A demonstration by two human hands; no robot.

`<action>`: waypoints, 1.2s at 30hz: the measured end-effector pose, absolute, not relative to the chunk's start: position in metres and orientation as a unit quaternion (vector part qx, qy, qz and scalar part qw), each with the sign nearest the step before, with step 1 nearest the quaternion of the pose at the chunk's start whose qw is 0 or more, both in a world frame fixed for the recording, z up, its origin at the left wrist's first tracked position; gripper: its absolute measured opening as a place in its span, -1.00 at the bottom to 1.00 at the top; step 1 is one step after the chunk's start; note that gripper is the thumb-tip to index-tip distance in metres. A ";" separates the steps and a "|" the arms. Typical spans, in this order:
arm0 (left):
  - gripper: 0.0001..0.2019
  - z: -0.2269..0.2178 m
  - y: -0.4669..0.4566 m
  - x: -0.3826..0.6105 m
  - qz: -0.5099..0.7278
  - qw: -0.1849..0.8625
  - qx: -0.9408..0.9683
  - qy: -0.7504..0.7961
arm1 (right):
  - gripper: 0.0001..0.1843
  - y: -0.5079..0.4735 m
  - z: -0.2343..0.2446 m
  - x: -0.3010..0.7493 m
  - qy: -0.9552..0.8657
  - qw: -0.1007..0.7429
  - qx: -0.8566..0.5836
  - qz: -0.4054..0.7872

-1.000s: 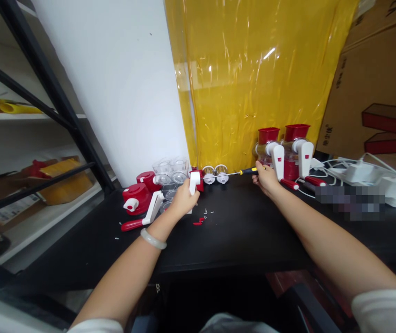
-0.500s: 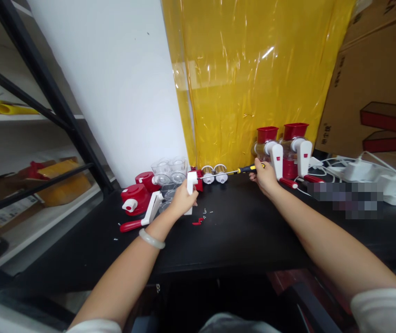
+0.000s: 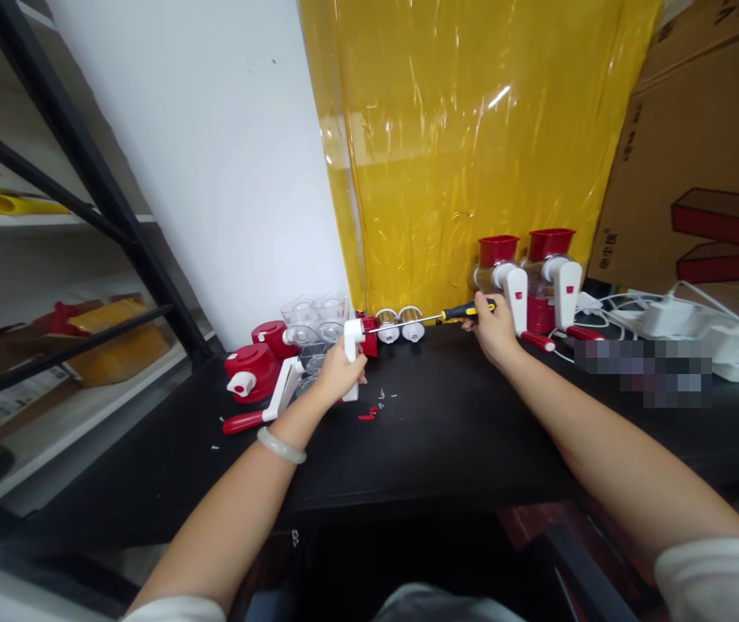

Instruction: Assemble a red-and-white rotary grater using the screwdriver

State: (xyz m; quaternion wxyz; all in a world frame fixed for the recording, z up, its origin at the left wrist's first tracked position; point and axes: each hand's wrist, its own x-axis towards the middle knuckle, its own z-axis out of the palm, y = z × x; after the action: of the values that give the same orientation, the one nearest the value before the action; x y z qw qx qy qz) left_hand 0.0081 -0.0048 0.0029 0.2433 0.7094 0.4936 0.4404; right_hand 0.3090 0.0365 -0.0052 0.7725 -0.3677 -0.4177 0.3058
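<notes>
Clenched beyond the bare near edge of the black tabletop (image 3: 447, 441), the left hand (image 3: 338, 373) holds a white plastic crank arm (image 3: 350, 339) upright. The right hand (image 3: 494, 333) grasps a yellow-and-black screwdriver (image 3: 466, 311), its tip at the crank's top. Red-and-white plastic grinders (image 3: 552, 244) line the far edge.

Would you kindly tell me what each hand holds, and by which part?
The left hand holds the white crank by its lower arm; the right hand holds the screwdriver by its yellow-black handle.
</notes>
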 end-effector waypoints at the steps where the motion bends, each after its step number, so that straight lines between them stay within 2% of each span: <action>1: -0.78 0.003 -0.005 0.008 0.442 0.246 0.707 0.494 | -0.45 0.037 -0.006 0.309 -0.419 0.777 -0.357 0.307; 13: -0.88 0.006 -0.007 0.013 0.466 0.354 0.651 0.483 | -0.60 0.043 -0.009 0.306 -0.417 0.795 -0.307 0.316; 21: -0.93 0.006 -0.007 0.013 0.467 0.434 0.624 0.452 | -0.62 0.043 -0.009 0.305 -0.427 0.801 -0.290 0.302; 27: -0.93 0.005 -0.007 0.013 0.467 0.454 0.615 0.445 | -0.59 0.041 -0.007 0.305 -0.430 0.801 -0.293 0.296; 36: -0.91 0.004 -0.006 0.010 0.460 0.450 0.618 0.451 | -0.66 0.033 -0.004 0.307 -0.456 0.782 -0.306 0.293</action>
State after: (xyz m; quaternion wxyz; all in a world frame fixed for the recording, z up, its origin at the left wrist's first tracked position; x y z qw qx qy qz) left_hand 0.0105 -0.0059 0.0036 0.4498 0.6182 0.4513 0.4602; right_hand 0.3067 0.0328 -0.0037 0.7821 -0.3064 -0.4564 0.2934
